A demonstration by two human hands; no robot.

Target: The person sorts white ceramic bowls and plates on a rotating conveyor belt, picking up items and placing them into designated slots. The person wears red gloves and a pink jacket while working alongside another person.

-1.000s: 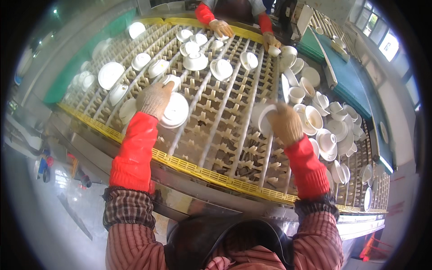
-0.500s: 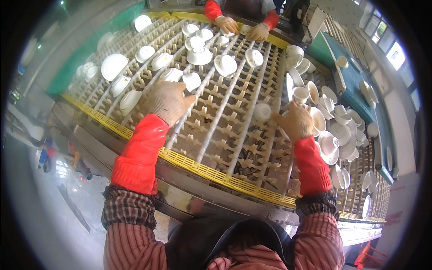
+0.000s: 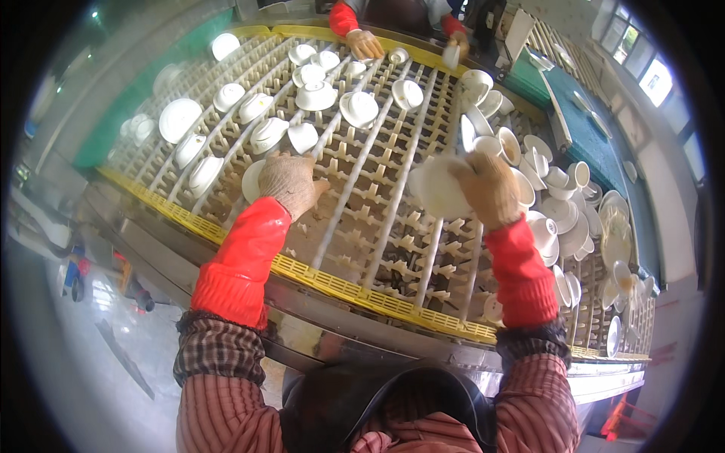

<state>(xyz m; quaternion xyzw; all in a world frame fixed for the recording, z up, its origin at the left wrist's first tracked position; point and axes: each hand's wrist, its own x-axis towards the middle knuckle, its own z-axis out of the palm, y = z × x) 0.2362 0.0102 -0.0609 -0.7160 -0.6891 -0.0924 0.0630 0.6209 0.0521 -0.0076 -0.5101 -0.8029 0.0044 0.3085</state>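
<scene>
My right hand, in a tan glove, grips a white dish tilted above the slatted rack; motion blurs its shape a little. My left hand, gloved too, is over the rack with its thumb spread away from the fingers. A white plate shows beside and partly behind that hand; any contact is hidden. Just beyond its fingertips stand a small white bowl and another bowl. To the right of my right hand, white bowls, cups and plates lie heaped together.
The pegged conveyor has long white rods and a yellow edge strip near me. Several bowls stand tilted among its pegs at the left. Across it, a co-worker's gloved hands work at the far edge. A teal belt carries dishes at the right.
The dishes on the conveyor have shifted left. My right hand has lifted a white dish above the rack. A plate shows beside my left hand. One co-worker's hand has risen holding something white.
</scene>
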